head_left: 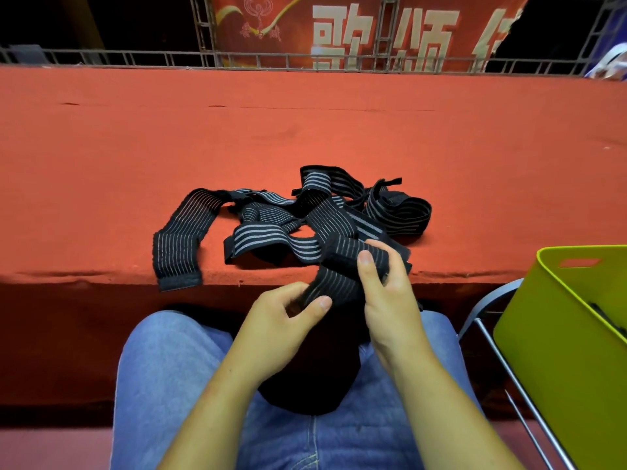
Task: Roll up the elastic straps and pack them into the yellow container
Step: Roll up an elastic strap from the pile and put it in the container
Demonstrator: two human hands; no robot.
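- The strap point(342, 262) being worked was held over the near edge of the tabletop point(101, 164), partly wound into a roll, with its tail running down and left.
- The right hand point(386, 300) gripped the roll, thumb laid across the top and fingers point(381, 247) curled behind it, probably to stop the elastic turns springing loose.
- The left hand point(285, 323) pinched the tail between thumb and bent fingers, seemingly keeping it taut so it wound flat.
- The other straps point(288, 225) lay in a tangled heap just beyond the hands, within easy reach. One end hung over the near edge, and one strap at the far right was loosely looped.
- The container point(549, 334) stood at the right on a chair point(488, 310), near the right hand, handy for dropping finished rolls. Something dark lay inside, too cut off to name.
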